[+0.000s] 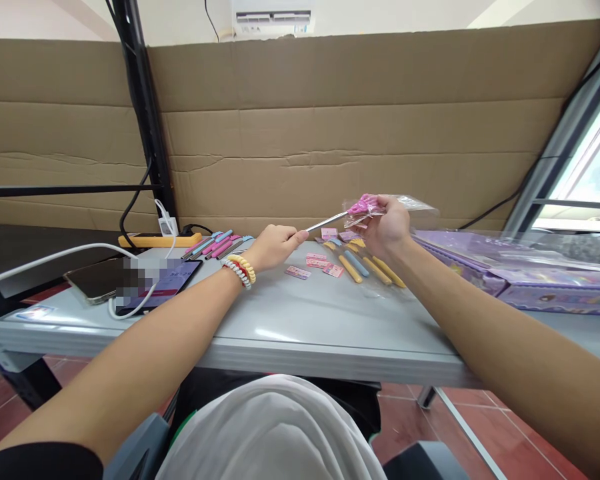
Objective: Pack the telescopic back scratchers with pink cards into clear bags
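My left hand [273, 247], with beaded bracelets at its wrist, is closed around one end of a thin silver stick with a pink head [364, 204]. The stick slants up to the right, and its exact kind is unclear. My right hand [387, 227] pinches a clear plastic bag [414, 204] at the pink head. The bag covers at least part of that head. Below the right hand lie several yellow and blue sticks [375, 268], some in clear wrappers. Small pink printed cards [317, 261] are scattered between the hands.
Several pink, blue and grey sticks [217, 245] lie at the back left. Two phones [160, 283] with a white cable [70, 250] are on the left. A yellow power strip [145, 241] stands behind them. Purple boxes [555, 293] occupy the right of the table [300, 320].
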Tool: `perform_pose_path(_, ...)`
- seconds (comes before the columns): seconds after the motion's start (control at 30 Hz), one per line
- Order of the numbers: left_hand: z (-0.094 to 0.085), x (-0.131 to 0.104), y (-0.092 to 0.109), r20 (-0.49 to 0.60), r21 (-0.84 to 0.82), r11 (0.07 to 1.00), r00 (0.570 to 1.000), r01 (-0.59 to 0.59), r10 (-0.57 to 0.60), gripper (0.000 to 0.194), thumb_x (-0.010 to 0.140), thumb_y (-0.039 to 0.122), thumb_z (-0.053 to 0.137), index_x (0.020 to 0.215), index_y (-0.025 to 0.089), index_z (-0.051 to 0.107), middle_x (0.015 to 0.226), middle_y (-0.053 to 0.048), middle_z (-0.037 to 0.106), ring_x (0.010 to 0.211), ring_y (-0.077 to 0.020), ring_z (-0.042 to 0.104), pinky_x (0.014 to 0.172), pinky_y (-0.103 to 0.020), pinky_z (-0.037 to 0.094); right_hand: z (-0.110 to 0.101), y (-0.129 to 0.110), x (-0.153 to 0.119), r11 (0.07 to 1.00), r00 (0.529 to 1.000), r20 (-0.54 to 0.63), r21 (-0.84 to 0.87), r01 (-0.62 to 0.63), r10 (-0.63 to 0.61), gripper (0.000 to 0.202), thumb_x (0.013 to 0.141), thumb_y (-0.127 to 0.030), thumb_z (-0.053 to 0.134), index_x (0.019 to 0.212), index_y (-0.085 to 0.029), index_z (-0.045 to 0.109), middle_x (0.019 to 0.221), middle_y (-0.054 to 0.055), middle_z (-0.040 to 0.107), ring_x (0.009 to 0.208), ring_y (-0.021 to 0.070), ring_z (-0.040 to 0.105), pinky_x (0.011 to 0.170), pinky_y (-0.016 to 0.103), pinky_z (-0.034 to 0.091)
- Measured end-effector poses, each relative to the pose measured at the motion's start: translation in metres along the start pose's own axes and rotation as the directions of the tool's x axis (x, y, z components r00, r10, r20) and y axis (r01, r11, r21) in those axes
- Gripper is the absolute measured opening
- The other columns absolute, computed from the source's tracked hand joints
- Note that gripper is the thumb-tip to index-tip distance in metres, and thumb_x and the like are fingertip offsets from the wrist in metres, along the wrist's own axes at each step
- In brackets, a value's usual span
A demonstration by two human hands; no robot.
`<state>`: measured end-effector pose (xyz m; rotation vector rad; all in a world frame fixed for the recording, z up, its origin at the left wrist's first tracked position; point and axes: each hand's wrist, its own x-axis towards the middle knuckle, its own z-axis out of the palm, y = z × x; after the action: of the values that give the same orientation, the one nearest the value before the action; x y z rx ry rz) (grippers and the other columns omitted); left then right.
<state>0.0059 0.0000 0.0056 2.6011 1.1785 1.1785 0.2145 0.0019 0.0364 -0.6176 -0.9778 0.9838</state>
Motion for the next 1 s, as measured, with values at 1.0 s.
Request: perform_pose_path(1.0,-0.0037,-0.0003,-0.0036,-0.032,0.116,0.991,0.998,0.062,-0.058,0.047,0.086,0.049,0.036,0.060,0.016,0.056,0.054,0.001,0.052,0.050,-0.0106,0.038,0.051,-0.026,0.022,-0.0054,-0.0013,-0.0004,0.999,0.988,0.152,-0.049,-0.012,0.020,0.047,0.084,-0.062,0.038,0.073,-0.019,0.054,0.061,0.004,0.062,0.054,0.0180,0.062,0.052,0.033,0.053)
